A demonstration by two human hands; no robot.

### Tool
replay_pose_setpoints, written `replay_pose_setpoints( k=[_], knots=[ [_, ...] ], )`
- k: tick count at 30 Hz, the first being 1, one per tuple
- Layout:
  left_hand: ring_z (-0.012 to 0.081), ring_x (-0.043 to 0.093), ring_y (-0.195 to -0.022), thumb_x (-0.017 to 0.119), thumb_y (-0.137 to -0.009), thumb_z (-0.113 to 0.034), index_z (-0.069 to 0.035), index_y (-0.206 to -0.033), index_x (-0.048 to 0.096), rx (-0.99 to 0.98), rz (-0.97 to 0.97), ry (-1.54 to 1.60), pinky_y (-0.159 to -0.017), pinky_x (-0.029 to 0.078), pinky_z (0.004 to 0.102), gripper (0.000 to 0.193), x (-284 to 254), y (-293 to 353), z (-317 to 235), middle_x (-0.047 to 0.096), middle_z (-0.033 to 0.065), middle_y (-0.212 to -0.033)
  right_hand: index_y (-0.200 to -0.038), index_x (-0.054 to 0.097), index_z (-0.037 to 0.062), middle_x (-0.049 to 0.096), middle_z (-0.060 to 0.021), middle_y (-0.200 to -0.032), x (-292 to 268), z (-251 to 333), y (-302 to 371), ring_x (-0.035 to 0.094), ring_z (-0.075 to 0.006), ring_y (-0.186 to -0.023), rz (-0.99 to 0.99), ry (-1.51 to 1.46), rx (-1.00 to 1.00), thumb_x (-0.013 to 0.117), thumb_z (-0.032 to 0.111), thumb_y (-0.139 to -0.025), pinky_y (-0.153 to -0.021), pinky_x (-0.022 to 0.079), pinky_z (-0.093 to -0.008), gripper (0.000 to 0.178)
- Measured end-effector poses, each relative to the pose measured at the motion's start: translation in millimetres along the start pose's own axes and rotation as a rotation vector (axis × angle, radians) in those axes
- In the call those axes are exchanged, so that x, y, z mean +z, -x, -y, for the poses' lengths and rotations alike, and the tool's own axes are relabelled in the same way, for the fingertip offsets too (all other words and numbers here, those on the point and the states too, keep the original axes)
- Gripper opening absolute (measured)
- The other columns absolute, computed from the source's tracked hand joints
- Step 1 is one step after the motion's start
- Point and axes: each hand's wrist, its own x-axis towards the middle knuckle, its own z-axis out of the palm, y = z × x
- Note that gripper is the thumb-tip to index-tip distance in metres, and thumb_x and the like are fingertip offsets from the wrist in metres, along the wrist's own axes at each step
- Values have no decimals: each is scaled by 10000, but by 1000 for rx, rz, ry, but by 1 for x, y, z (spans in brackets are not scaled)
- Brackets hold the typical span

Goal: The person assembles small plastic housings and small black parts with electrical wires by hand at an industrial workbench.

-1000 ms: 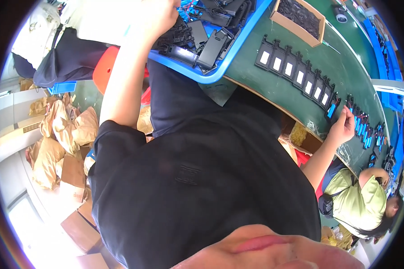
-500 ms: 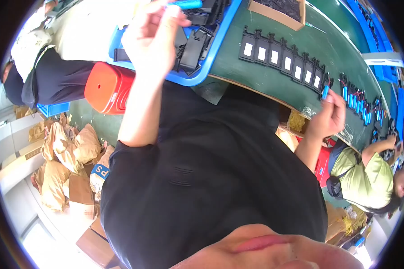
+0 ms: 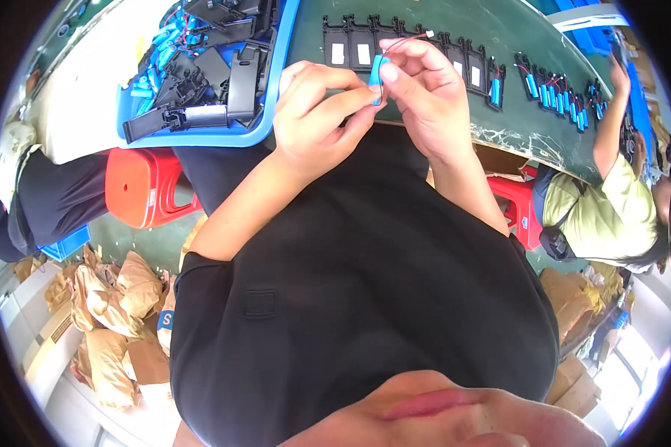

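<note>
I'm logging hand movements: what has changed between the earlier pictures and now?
The left hand moved right from the blue bin with a blue cylinder; the right hand left the end cylinder at the right of the black panel row and moved left. Both now hold the blue cylinder. Bin and panel row stayed put.

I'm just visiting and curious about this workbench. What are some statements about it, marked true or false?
1. The left hand and right hand hold the same blue cylinder. True.
2. The blue tray lies to the right of both hands. False: the tray is on their left.
3. Black plastic parts lie in the tray. True.
4. The table has a bright yellow top. False: it is green.
5. A thin wire shows at the held cylinder. True.
6. The stool near the tray is white. False: it is red.
</note>
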Motion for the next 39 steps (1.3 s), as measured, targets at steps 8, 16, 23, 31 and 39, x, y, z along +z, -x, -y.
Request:
replay_pose_setpoints(
  k=[8,16,23,31,39],
  knots=[
    [288,673,-858,790,-741,-4,-27,-1092,703,-81,119,125,-841,527,422,363,14,28,-2,692,106,-984,-917,755,-9,757,-14,-908,-65,28,0,641,-41,-805,-295,871,-362,788,-5,-874,-720,506,-202,55],
    [266,658,-684,702,-649,77,-32,-845,681,1,171,66,-615,537,355,225,22,50,16,671,91,-830,-1007,798,19,748,18,-865,-138,88,0,641,-38,-794,-464,1343,-78,799,85,-899,-747,512,-202,127],
    [279,655,-698,710,-633,63,-33,-857,687,62,214,13,-654,559,367,245,21,54,16,668,91,-839,-1013,796,34,703,34,-781,-153,78,-6,594,-30,-716,-366,1419,12,800,146,-900,-669,487,-213,160],
    [282,659,-724,714,-637,45,-41,-860,692,65,236,3,-696,572,379,240,18,53,14,671,85,-854,-1012,797,46,695,30,-758,-149,75,-7,585,-29,-692,-369,1473,38,796,164,-897,-657,484,-218,165],
    [276,657,-751,730,-672,-26,-74,-873,694,46,235,-28,-709,553,373,210,14,56,15,674,63,-890,-1050,797,36,727,-18,-781,-164,66,-13,632,-78,-714,-248,1509,-1,793,189,-914,-684,509,-244,205]
  ],
)
